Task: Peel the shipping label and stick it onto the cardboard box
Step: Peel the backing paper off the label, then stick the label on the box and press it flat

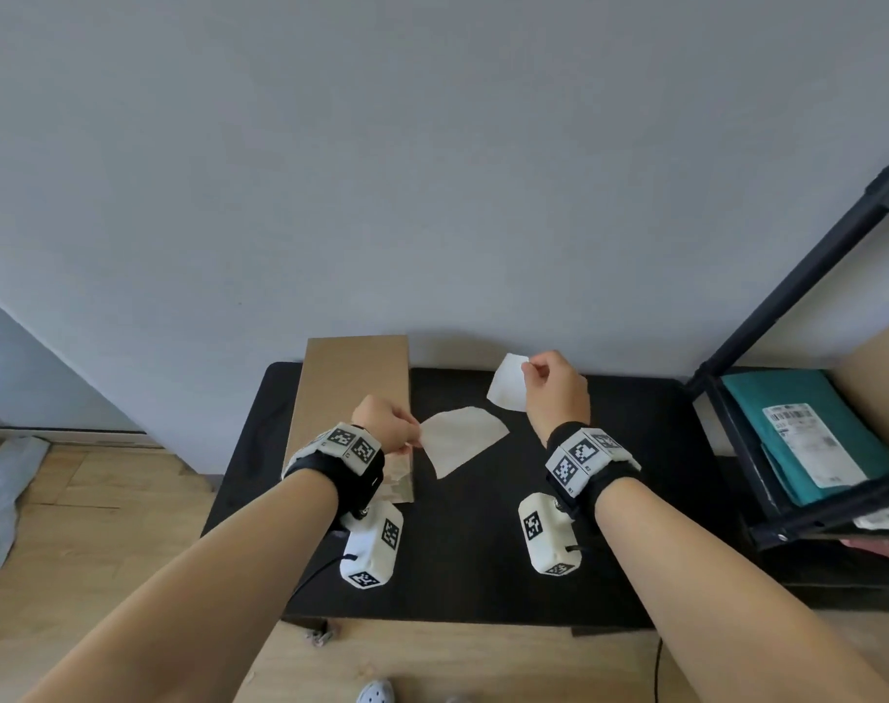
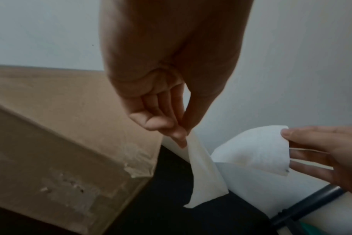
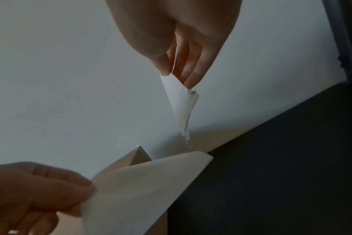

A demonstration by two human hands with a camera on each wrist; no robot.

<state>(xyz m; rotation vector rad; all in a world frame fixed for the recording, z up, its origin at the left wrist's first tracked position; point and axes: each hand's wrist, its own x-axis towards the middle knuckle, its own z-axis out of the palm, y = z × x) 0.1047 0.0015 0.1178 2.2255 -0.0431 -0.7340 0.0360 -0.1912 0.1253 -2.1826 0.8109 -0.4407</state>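
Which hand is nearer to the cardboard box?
The left hand. It hovers over the right edge of the cardboard box, pinching the backing sheet. The right hand is farther right, above the black table, pinching the label.

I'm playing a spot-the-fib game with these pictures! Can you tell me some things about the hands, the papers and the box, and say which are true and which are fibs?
1. The right hand pinches the white shipping label. True.
2. The label is already stuck on the cardboard box. False: it is held up in the air, apart from the box.
3. The left hand pinches the cream backing sheet. True.
4. The two papers are still joined together. False: the head view shows a gap between them.
5. The box lies on a black table. True.
6. The box is to the person's right. False: it lies on the left, by the left hand.
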